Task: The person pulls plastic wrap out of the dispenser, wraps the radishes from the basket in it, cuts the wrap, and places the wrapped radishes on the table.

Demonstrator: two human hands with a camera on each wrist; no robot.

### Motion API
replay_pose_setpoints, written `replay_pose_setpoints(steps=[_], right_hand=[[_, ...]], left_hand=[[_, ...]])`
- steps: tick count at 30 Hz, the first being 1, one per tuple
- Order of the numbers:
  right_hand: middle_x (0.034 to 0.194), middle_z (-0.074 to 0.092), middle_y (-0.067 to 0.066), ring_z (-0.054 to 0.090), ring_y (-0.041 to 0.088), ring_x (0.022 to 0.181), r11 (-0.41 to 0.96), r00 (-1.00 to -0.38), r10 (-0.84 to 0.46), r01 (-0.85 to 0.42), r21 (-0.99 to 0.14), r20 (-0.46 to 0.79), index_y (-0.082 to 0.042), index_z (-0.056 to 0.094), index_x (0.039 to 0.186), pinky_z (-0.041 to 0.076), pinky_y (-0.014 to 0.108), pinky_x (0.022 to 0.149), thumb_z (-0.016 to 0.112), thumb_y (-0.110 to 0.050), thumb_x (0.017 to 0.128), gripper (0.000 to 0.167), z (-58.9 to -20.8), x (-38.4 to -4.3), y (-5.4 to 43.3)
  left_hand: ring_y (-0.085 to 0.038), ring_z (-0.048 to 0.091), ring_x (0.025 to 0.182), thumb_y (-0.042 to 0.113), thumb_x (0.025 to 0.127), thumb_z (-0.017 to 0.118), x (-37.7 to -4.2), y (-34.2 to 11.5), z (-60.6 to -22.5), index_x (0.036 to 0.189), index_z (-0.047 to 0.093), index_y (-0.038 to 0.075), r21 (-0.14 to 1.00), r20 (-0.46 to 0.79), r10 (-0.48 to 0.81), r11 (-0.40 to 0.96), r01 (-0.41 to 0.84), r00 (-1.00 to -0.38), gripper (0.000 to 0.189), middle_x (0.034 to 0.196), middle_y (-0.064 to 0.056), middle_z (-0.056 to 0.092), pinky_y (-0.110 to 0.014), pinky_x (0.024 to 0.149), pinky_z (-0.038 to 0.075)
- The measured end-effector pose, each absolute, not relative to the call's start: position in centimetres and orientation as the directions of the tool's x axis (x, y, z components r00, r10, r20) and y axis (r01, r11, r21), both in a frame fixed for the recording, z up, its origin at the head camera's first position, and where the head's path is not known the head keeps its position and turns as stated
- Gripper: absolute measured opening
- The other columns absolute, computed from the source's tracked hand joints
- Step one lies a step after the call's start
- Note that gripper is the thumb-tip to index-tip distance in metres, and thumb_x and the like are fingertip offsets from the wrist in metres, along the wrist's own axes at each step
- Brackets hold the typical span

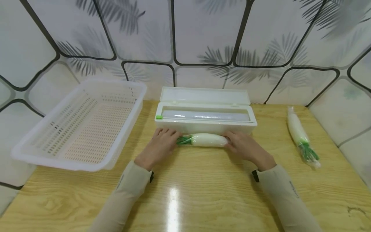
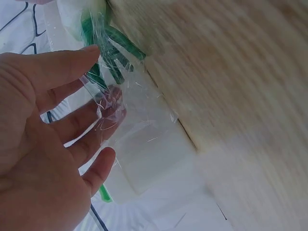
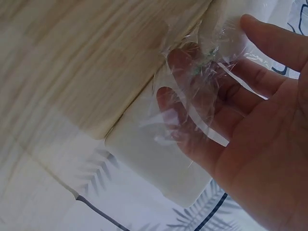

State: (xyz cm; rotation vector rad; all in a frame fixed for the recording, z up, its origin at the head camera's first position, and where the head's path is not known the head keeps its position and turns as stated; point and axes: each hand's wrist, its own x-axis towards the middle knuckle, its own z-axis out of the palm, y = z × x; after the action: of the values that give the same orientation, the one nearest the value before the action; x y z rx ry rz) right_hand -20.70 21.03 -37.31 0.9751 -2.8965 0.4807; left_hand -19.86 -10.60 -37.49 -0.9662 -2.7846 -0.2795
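Observation:
A white radish [image 1: 207, 140] with green stems lies sideways in clear plastic film, in front of the cling film box [image 1: 205, 124]. At its stem end is my left hand [image 1: 162, 145]. In the left wrist view the thumb lies by the green stems [image 2: 113, 50], and curled fingers sit behind the loose film [image 2: 139, 110]. My right hand [image 1: 246, 146] holds the other end. In the right wrist view its thumb reaches the radish [image 3: 221, 29], with fingers curled behind crumpled film [image 3: 192, 86]. Part of each hand's fingers is hidden in the head view.
The box's lid [image 1: 204, 96] stands raised, with a film roll [image 1: 205, 115] inside and a green slider [image 1: 159, 117] at the left. A white perforated basket [image 1: 121, 141] stands at left. Another wrapped radish [image 1: 298, 130] lies at right on the wooden table [image 1: 211, 193]. A patterned wall rises behind.

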Motion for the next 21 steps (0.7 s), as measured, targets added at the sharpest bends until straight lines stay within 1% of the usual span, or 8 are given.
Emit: replay_pose_setpoints(steps=[5, 7, 10, 12, 14, 16, 18, 21], right_hand=[[0.099, 0.066, 0.013, 0.064, 0.031, 0.089, 0.739, -0.794, -0.584, -0.605, -0.296, 0.166, 0.002, 0.064, 0.108, 0.053, 0.048, 0.078, 0.073, -0.004, 0.092, 0.020, -37.0, -20.5, 21.2], [0.097, 0.066, 0.011, 0.063, 0.028, 0.086, 0.733, -0.788, -0.588, -0.615, -0.290, 0.182, 0.001, 0.065, 0.108, 0.053, 0.047, 0.076, 0.072, -0.004, 0.091, 0.019, -37.0, -20.4, 21.2], [0.100, 0.066, 0.011, 0.064, 0.028, 0.088, 0.729, -0.780, -0.593, -0.626, -0.277, 0.201, 0.000, 0.064, 0.111, 0.054, 0.047, 0.076, 0.073, -0.004, 0.090, 0.023, -37.0, -20.2, 21.3], [0.105, 0.066, 0.014, 0.064, 0.031, 0.093, 0.728, -0.780, -0.593, -0.625, -0.280, 0.200, 0.001, 0.063, 0.114, 0.054, 0.048, 0.078, 0.074, -0.004, 0.090, 0.027, -37.1, -19.9, 21.4], [0.113, 0.066, 0.018, 0.065, 0.035, 0.100, 0.731, -0.782, -0.592, -0.623, -0.276, 0.197, 0.003, 0.063, 0.118, 0.055, 0.050, 0.083, 0.074, -0.005, 0.091, 0.031, -36.9, -19.7, 21.4], [0.119, 0.065, 0.021, 0.064, 0.038, 0.106, 0.739, -0.786, -0.588, -0.618, -0.268, 0.191, 0.004, 0.062, 0.121, 0.054, 0.052, 0.087, 0.074, -0.007, 0.092, 0.033, -36.5, -19.5, 21.3], [0.120, 0.066, 0.021, 0.065, 0.038, 0.105, 0.745, -0.779, -0.589, -0.627, -0.230, 0.214, 0.004, 0.063, 0.122, 0.055, 0.052, 0.086, 0.073, -0.009, 0.093, 0.033, -35.9, -19.4, 21.2], [0.111, 0.070, 0.019, 0.069, 0.032, 0.091, 0.750, -0.757, -0.591, -0.643, -0.154, 0.279, 0.003, 0.067, 0.116, 0.058, 0.047, 0.075, 0.074, -0.011, 0.092, 0.029, -34.9, -19.7, 20.6]], left_hand=[[-0.032, 0.055, 0.114, 0.008, 0.091, 0.076, -19.9, -10.8, -37.4, 0.120, 0.065, 0.008, 0.097, 0.281, 0.599, 0.759, 0.644, -0.749, 0.031, 0.118, -0.010, 0.061, -0.049, 0.099, 0.041], [-0.033, 0.055, 0.115, 0.010, 0.091, 0.077, -19.9, -10.9, -37.2, 0.121, 0.065, 0.007, 0.107, 0.302, 0.592, 0.758, 0.643, -0.747, 0.033, 0.119, -0.011, 0.062, -0.050, 0.100, 0.041], [-0.035, 0.057, 0.113, 0.010, 0.091, 0.077, -19.8, -11.4, -36.7, 0.123, 0.063, 0.004, 0.149, 0.355, 0.551, 0.764, 0.627, -0.755, 0.035, 0.119, -0.014, 0.062, -0.052, 0.098, 0.045], [-0.036, 0.057, 0.109, 0.009, 0.091, 0.077, -19.8, -11.8, -36.5, 0.124, 0.062, 0.002, 0.203, 0.405, 0.502, 0.766, 0.610, -0.764, 0.037, 0.117, -0.016, 0.062, -0.053, 0.094, 0.047], [-0.037, 0.057, 0.104, 0.007, 0.090, 0.077, -20.1, -12.2, -36.3, 0.126, 0.060, -0.002, 0.261, 0.456, 0.445, 0.761, 0.594, -0.770, 0.041, 0.115, -0.020, 0.060, -0.052, 0.089, 0.050], [-0.039, 0.056, 0.102, 0.004, 0.089, 0.077, -20.5, -12.6, -36.3, 0.129, 0.057, -0.005, 0.333, 0.500, 0.382, 0.744, 0.579, -0.777, 0.045, 0.116, -0.024, 0.057, -0.051, 0.087, 0.051], [-0.040, 0.053, 0.104, 0.002, 0.090, 0.075, -21.1, -12.9, -36.3, 0.133, 0.053, -0.007, 0.428, 0.522, 0.311, 0.710, 0.559, -0.794, 0.049, 0.119, -0.028, 0.053, -0.052, 0.087, 0.050], [-0.043, 0.048, 0.112, 0.002, 0.091, 0.074, -22.1, -13.4, -36.4, 0.140, 0.048, -0.006, 0.580, 0.509, 0.207, 0.635, 0.511, -0.835, 0.057, 0.124, -0.030, 0.049, -0.056, 0.092, 0.046]])
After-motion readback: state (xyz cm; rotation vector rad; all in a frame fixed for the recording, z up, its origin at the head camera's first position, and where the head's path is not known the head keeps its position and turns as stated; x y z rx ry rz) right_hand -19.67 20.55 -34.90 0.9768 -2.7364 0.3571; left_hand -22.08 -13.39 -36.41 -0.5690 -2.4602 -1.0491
